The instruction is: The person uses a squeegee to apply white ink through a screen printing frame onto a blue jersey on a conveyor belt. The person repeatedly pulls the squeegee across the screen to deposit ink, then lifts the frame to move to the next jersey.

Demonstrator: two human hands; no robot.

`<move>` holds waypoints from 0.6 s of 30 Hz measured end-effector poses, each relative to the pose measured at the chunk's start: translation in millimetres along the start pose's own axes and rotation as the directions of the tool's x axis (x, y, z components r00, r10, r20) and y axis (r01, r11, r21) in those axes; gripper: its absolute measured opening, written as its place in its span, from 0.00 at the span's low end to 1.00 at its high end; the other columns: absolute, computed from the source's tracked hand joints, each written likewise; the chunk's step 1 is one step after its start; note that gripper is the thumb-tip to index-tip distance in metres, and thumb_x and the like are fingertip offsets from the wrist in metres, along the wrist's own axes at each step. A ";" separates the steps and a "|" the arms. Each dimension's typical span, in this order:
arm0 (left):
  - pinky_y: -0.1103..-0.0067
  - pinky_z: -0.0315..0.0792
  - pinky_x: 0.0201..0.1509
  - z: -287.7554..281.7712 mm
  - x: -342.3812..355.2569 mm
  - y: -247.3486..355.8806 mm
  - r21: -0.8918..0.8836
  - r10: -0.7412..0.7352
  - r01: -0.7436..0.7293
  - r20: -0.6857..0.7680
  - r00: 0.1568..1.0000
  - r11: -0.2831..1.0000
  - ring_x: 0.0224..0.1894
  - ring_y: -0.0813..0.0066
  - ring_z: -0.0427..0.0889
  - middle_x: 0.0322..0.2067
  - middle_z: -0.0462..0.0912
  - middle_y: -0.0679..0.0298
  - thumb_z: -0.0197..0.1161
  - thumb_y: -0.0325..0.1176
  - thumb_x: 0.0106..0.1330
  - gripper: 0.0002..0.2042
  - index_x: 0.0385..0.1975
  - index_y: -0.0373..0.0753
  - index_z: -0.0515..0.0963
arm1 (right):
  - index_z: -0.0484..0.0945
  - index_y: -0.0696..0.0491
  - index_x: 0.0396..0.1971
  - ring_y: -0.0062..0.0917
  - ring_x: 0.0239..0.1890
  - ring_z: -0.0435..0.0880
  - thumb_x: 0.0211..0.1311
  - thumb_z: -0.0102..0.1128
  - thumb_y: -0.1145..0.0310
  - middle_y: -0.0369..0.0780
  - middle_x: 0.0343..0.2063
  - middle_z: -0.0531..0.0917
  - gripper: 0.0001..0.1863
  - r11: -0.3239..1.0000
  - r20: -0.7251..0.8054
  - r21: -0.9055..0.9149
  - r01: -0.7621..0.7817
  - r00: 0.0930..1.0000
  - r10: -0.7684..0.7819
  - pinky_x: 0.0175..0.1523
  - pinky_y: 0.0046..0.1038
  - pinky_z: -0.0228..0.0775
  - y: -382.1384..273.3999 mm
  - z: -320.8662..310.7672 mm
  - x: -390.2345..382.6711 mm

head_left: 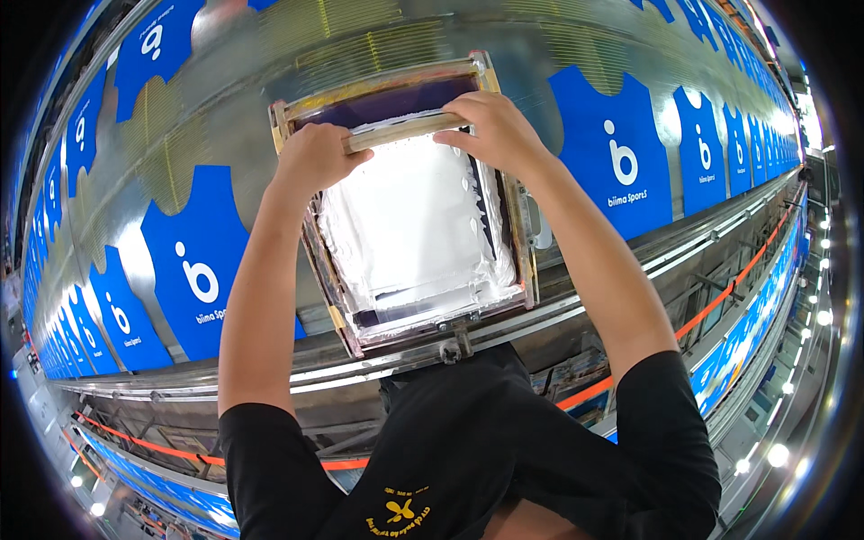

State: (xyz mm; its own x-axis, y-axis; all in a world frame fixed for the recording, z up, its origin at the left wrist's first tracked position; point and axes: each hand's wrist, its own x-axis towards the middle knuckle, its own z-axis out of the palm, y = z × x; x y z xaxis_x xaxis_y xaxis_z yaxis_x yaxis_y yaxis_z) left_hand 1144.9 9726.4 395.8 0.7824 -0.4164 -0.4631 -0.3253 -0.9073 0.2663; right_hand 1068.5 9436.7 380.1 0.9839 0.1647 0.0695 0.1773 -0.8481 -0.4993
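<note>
Both my hands grip a wooden-handled squeegee [402,132] near the far end of a screen-printing frame [531,261]. My left hand [317,160] is closed round its left end, and my right hand [493,133] round its right end, with the thumb on the near side. Bright white ink [409,225] covers most of the mesh on my side of the squeegee. Beyond it shows a strip of dark purple mesh [387,101]. The frame lies on the long printing table, and whatever is under it is hidden.
Blue cut shirt panels with white prints lie in rows, one panel [193,261] left of the frame and another [616,148] right. A metal rail [585,301] runs along the table's near edge, with an orange strip [585,393] below. Yellowish striped patches [369,54] mark the table.
</note>
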 end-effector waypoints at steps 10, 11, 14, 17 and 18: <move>0.65 0.84 0.44 45.6 -33.2 5.8 -0.038 -0.003 -0.006 -0.228 0.974 0.999 0.31 0.56 0.90 0.26 0.91 0.61 0.77 0.57 0.58 0.18 0.39 0.54 0.94 | 0.82 0.50 0.30 0.40 0.39 0.86 0.60 0.76 0.50 0.38 0.31 0.84 0.18 0.983 0.135 -0.176 -0.055 0.988 0.080 0.45 0.45 0.78 -15.0 29.8 -24.7; 0.65 0.84 0.44 57.2 -52.2 10.9 -0.042 0.000 -0.011 -0.246 0.969 0.999 0.31 0.56 0.90 0.26 0.90 0.60 0.77 0.57 0.58 0.17 0.39 0.54 0.94 | 0.81 0.50 0.30 0.40 0.37 0.86 0.59 0.76 0.52 0.38 0.31 0.84 0.17 0.987 0.120 -0.158 -0.037 0.991 0.057 0.44 0.45 0.78 -18.1 33.7 -47.0; 0.63 0.81 0.53 97.1 -111.8 27.3 -0.082 -0.038 0.029 -0.110 0.993 0.996 0.38 0.55 0.90 0.32 0.92 0.57 0.78 0.54 0.57 0.21 0.48 0.54 0.92 | 0.86 0.47 0.38 0.35 0.41 0.87 0.52 0.80 0.60 0.35 0.36 0.87 0.16 0.983 0.143 -0.179 0.035 0.990 -0.009 0.45 0.40 0.80 -27.9 43.5 -124.5; 0.62 0.79 0.54 139.5 -181.7 45.9 -0.044 0.025 -0.031 -0.142 0.989 0.999 0.39 0.52 0.89 0.34 0.92 0.56 0.79 0.48 0.56 0.22 0.52 0.53 0.90 | 0.85 0.49 0.38 0.34 0.42 0.87 0.48 0.79 0.69 0.35 0.37 0.87 0.16 0.993 0.139 -0.094 0.071 0.989 -0.057 0.45 0.38 0.81 -47.1 47.0 -205.2; 0.62 0.79 0.54 149.2 -198.4 49.8 -0.078 0.054 -0.068 -0.169 0.984 0.995 0.39 0.52 0.89 0.35 0.92 0.56 0.79 0.46 0.56 0.23 0.53 0.51 0.90 | 0.83 0.50 0.36 0.34 0.40 0.86 0.45 0.79 0.69 0.36 0.36 0.85 0.16 0.992 0.061 -0.070 0.106 0.993 -0.101 0.44 0.40 0.79 -55.3 48.3 -224.8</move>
State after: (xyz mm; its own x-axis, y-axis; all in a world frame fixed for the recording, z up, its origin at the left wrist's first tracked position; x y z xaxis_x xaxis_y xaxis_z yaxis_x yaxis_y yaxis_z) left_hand 894.2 9755.2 374.8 0.8424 -0.4488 -0.2984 -0.3350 -0.8697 0.3624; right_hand 836.4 9470.9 350.4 0.9576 0.2801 0.0673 0.2813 -0.8593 -0.4272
